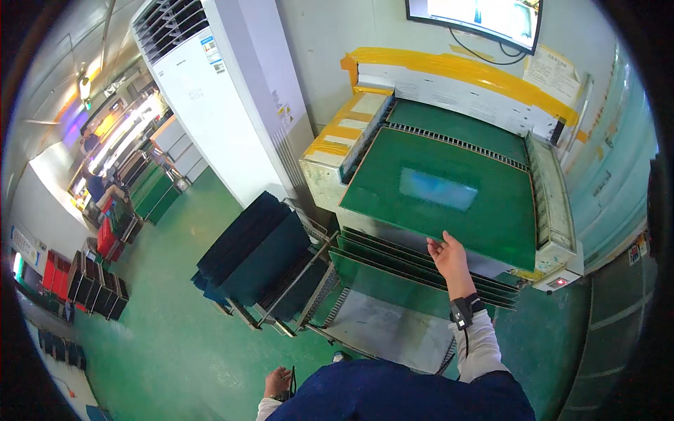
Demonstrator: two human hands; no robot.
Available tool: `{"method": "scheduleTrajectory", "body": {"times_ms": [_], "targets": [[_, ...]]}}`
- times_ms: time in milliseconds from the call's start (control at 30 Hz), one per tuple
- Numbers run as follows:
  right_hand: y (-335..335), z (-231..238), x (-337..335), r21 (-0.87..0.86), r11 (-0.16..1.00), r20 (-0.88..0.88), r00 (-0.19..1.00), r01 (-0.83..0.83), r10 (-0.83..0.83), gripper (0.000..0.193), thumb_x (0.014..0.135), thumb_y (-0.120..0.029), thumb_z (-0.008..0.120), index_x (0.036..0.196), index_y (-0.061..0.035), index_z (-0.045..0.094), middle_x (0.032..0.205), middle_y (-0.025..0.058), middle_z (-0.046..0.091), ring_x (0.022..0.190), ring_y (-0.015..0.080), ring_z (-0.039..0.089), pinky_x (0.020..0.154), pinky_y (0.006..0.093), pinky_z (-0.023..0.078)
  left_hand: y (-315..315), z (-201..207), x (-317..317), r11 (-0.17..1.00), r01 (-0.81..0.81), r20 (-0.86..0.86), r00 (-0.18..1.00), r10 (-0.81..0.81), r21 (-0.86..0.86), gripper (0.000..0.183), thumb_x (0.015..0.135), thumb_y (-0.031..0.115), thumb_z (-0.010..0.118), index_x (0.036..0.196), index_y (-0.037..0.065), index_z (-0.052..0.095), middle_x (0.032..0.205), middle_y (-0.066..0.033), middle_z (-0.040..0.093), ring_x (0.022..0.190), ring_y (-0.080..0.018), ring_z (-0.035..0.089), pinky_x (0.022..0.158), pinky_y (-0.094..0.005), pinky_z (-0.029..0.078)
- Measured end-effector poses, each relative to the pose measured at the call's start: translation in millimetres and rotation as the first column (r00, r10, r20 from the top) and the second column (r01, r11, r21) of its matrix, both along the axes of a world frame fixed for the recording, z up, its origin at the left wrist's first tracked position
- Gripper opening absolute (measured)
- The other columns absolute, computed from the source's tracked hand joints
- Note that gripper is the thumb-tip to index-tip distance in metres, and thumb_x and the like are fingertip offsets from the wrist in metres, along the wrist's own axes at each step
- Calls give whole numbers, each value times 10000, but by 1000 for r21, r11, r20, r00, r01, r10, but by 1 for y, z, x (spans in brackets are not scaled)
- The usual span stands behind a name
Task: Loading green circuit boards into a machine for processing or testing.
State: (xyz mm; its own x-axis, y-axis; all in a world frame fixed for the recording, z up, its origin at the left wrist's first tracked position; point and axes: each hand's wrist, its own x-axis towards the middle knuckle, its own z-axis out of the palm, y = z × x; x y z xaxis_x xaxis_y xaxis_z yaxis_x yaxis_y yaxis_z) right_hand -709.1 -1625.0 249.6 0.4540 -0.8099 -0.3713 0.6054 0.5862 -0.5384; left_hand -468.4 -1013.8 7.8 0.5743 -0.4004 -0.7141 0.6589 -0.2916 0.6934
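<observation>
A large flat green panel point(428, 175) lies on the roller conveyor point(463, 144), its front edge toward me, with a bright reflection on its surface. My right hand point(447, 258) is raised at that front edge, fingers bent and apart; whether they touch the panel cannot be told. Below it, several green panels point(393, 270) stand tilted in a slotted rack point(393, 330). Low beside my body hangs my left hand point(279, 381), its fingers curled in and nothing visible in them.
Dark blue panels point(256, 245) fill another rack on the left, before a tall white air conditioner point(217, 91). A screen point(477, 17) hangs above the conveyor. At right is a translucent curtain point(611, 161). Further left, a person point(98, 186) sits near red and black racks point(98, 288).
</observation>
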Motion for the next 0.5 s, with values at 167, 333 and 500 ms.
{"method": "scheduleTrajectory", "body": {"times_ms": [167,333,500], "targets": [[-7,-2,-2,21,1000,-39,999,5,-4,248,840,-180,575,1001,-29,462,968,141,551,861,265,574,725,342,492,-8,12,-1,999,-7,-38,999,8,33,278,863,102,503,1078,-72,475,961,-190,601,844,-266,607,656,-338,507],[-11,1,-3,7,1000,-35,999,-12,12,236,836,-178,576,990,-41,463,971,134,549,865,264,574,736,341,486,-10,11,-3,971,-228,-235,942,240,78,295,863,200,520,1057,-22,503,895,-153,596,788,-270,590,635,-367,488],[-14,1,3,31,999,-31,999,-30,31,219,824,-162,578,971,-46,466,944,127,558,872,268,574,739,341,486,17,-12,0,994,68,36,997,-71,90,301,873,206,510,1073,-18,493,964,-167,597,822,-293,597,647,-381,492]]}}
